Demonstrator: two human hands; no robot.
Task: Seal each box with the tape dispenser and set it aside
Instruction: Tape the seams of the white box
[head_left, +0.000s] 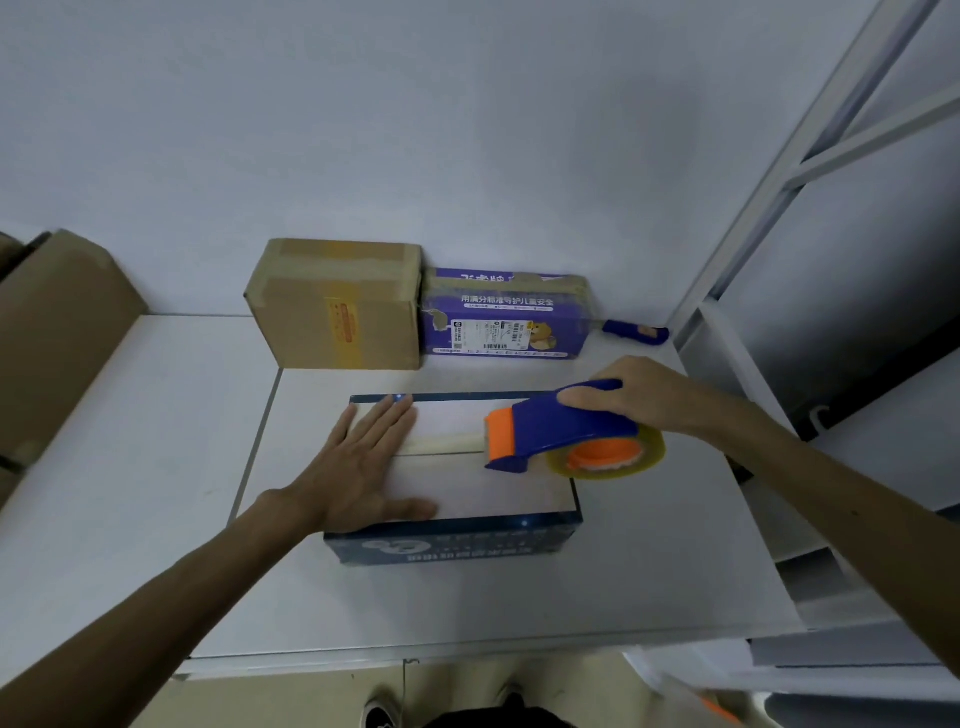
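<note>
Bare table (156, 519) lower left and lower centre: passable. Upper centre blocked by brown carton (337, 306) touching purple box (506, 317). Shelf frame (810, 156) closes right.

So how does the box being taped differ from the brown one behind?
The dark blue box lies low and wide; the brown cardboard box stands taller. The dark blue box's tape reaches only partway, the tape dispenser on it; the brown cardboard box's tape spans its top. Both sit on the white table.
</note>
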